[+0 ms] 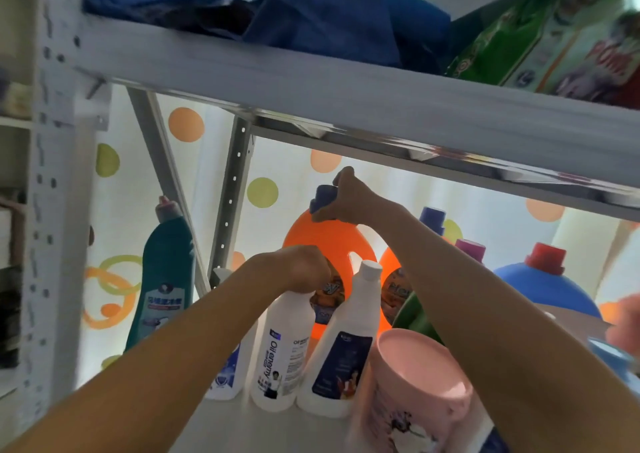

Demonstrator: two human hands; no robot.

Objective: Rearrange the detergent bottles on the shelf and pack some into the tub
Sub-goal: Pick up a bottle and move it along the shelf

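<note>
1. Blue cap of the orange detergent jug (325,241), far centre on the shelf (242,428), is gripped by the right hand (346,196).
2. Top of the white "Oil enemy" bottle (280,352), near centre, is clamped by the left hand (304,269).
3. Pink tub (412,383) stands near right.

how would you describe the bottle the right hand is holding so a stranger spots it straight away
On the shelf under the grey beam, look at the back row. The orange detergent jug is there, right hand gripping its purple cap. It stands left of the second orange jug.
</note>
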